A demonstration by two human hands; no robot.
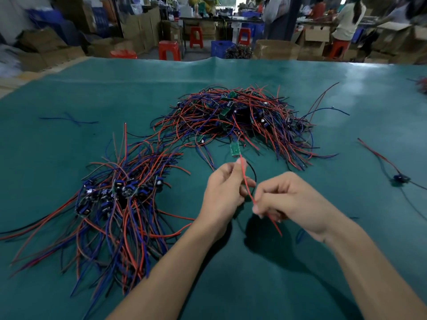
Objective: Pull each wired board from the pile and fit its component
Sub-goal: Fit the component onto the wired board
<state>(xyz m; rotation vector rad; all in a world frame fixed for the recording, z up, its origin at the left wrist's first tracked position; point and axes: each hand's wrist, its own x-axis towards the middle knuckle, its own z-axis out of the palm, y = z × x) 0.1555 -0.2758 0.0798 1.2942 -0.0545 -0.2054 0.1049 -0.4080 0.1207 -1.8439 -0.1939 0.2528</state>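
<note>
Green board (235, 150) hangs in the air in front of the big pile (240, 116), its red wire (248, 188) running down to the hands. Left hand (223, 190) pinches the wire near the board; right hand (288, 199) pinches it lower. Second bundle of wired boards (120, 195) lies at left on the green desk (323, 100).
</note>
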